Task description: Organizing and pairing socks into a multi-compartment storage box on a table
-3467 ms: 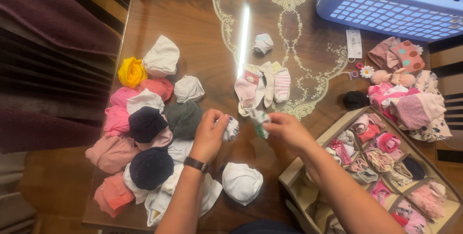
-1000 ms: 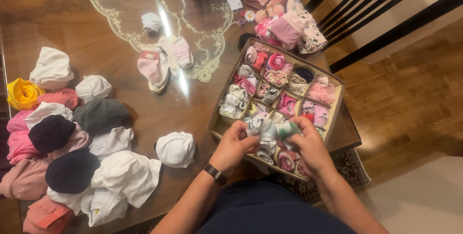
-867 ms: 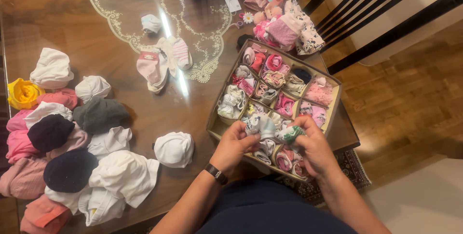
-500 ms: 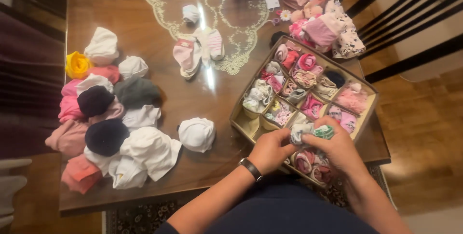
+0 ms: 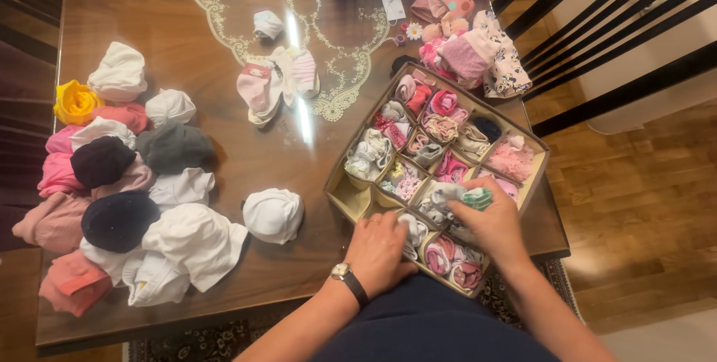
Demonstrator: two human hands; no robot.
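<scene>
Rolled socks (image 5: 457, 198) sit pinched in right-hand fingers (image 5: 478, 209); left-hand fingers (image 5: 388, 229) rest loosely on organizer box (image 5: 351, 199).

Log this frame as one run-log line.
right hand: pressing white-and-green rolled sock pair into divided organizer box | left hand: resting on box's near edge | table: folded baby hats

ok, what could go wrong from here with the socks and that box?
1. The divided box overhangs the table edge near the person's lap; pressing down with the left hand might tip it.
2. The right hand holds the green-and-white sock bundle over cells that look already full; pushing it in may dislodge neighbouring socks.
3. The bundle looks loosely rolled and could unroll.
</scene>
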